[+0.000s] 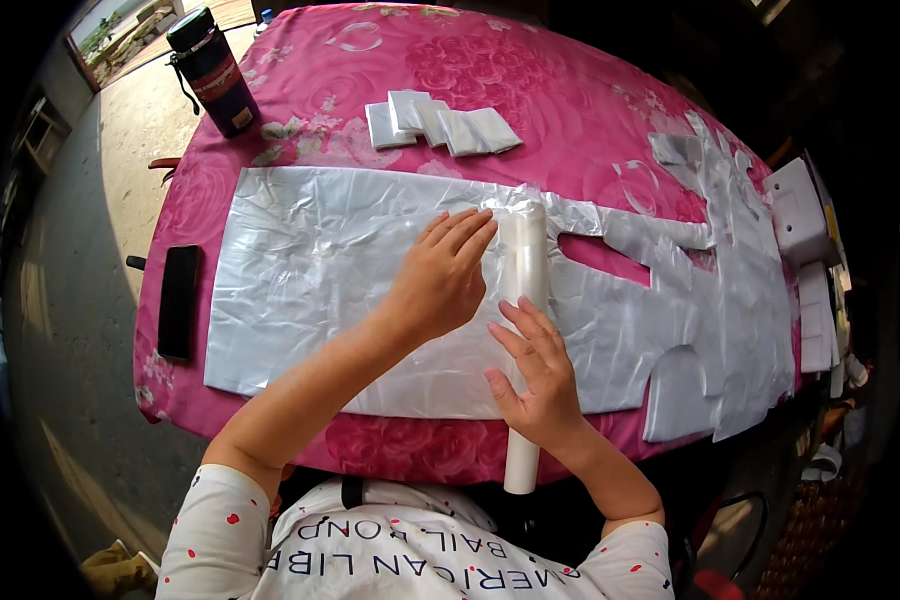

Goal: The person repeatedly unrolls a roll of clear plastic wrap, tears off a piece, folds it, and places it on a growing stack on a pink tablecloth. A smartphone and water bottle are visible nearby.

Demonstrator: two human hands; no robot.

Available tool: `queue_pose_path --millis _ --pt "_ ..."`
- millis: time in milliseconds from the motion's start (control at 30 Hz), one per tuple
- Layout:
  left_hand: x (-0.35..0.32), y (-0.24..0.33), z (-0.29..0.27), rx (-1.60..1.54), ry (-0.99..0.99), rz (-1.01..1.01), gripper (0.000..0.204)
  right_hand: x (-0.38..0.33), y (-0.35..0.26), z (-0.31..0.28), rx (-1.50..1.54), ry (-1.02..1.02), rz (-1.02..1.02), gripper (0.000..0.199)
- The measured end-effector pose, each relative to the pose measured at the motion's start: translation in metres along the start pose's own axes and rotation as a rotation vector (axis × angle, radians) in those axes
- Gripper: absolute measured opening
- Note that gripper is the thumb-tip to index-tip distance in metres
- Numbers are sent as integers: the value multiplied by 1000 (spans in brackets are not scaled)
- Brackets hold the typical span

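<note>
Keep the white cylindrical plastic roll (pixel 527 255), overhanging the pink-floral tabletop's (pixel 400 445) near edge, straight across the silvery plastic sheet (pixel 300 260); press evenly with empty, close-fingered left hand (pixel 448 270) and empty, spread-fingered right hand (pixel 540 382).

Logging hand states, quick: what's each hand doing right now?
Left hand: open, fingers together, beside the white roll.
Right hand: open, fingers spread over the roll.

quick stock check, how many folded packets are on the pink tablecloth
5 folded packets, overlapping in a row beyond the left hand: one at each end, three between. Some may be hidden underneath.
</note>
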State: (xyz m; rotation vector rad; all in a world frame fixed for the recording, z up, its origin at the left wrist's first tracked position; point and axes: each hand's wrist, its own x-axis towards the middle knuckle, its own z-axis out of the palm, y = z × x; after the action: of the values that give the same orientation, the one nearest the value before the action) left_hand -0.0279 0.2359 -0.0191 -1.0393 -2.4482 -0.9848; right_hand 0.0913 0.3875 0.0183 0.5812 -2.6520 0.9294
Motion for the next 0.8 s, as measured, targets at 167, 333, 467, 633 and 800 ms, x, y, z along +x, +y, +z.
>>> queue_pose_path --millis 167,333,467,633,800 --pt "41 -16 18 -236 -59 -135 44 -37 46 -15 63 -60 122 44" --pt "51 -21 48 -1357 -217 -924 61 -47 70 -24 46 -173 53 49" --pt "58 -41 42 -1370 -304 -1049 58 -36 69 -26 -59 -262 -40 53" --pt "61 -35 1 -508 -81 -697 49 -22 68 -14 -109 -374 -140 63" --pt "27 -50 -93 -896 201 -636 36 32 -4 51 -100 -480 -287 60"
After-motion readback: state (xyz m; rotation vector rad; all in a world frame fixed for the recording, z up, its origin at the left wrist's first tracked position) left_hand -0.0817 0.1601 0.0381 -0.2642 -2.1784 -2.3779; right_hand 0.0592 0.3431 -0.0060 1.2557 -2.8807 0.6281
